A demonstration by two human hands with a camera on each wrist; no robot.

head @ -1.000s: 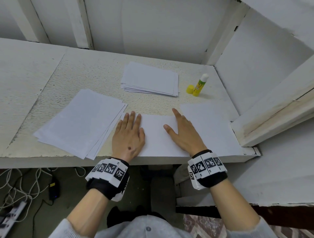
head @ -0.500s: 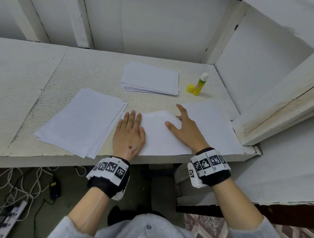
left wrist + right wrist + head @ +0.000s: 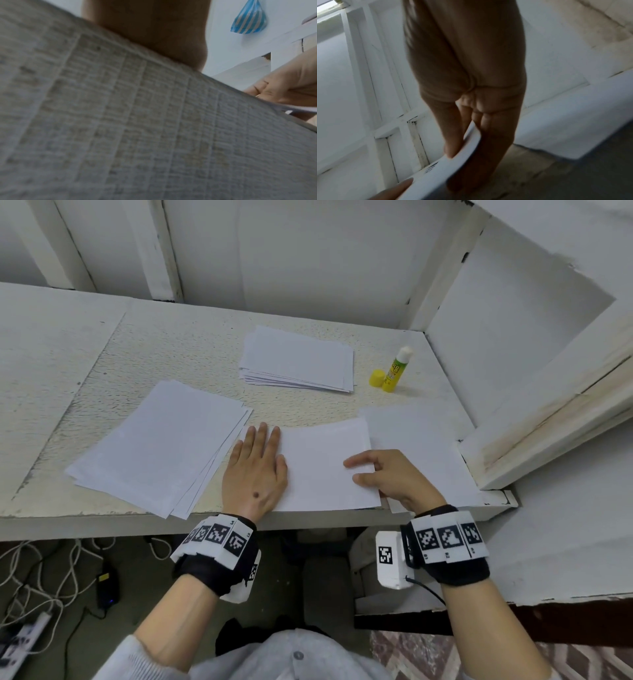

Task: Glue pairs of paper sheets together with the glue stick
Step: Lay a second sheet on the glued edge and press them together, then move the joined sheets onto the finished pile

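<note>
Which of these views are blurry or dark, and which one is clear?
Head view: sharp and evenly lit, edges bowed by the wide lens. Left wrist view: dim and soft, mostly blurred table edge. Right wrist view: motion-blurred, right hand in shadow pinching a sheet.

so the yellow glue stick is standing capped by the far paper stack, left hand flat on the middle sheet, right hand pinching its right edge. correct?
Not capped. The head view shows the yellow glue stick standing open with its white tip bare, its yellow cap beside it on the table. The rest holds: left hand flat on the middle white sheet, right hand pinching its right edge.
</note>
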